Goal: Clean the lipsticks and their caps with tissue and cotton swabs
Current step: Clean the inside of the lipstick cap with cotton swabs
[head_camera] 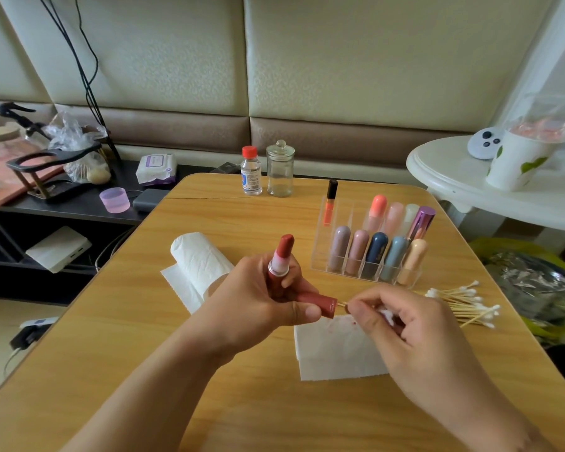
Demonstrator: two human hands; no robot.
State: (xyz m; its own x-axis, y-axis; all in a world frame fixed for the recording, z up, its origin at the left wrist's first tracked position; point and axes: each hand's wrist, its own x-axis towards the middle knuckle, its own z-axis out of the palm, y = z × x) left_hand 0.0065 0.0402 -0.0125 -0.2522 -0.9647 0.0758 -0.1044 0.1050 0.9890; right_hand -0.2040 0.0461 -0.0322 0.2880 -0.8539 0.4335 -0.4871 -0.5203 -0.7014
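Observation:
My left hand point(258, 298) grips an open red lipstick point(282, 254) upright, its bullet extended, and also holds the dark red cap point(318, 305) lying sideways between thumb and fingers. My right hand point(402, 324) pinches a cotton swab point(342, 303) whose tip goes into the cap's open end; a bit of white cotton or tissue shows under its fingers. A flat tissue point(336, 353) with faint red smears lies beneath both hands. A pile of cotton swabs point(463, 305) lies to the right.
A clear organizer point(372, 243) with several capped lipsticks stands behind the hands. A tissue roll point(199, 259) lies at left. A small bottle point(251, 171) and glass jar point(280, 169) stand at the wooden table's point(209, 386) far edge. A white round table point(470, 184) is at right.

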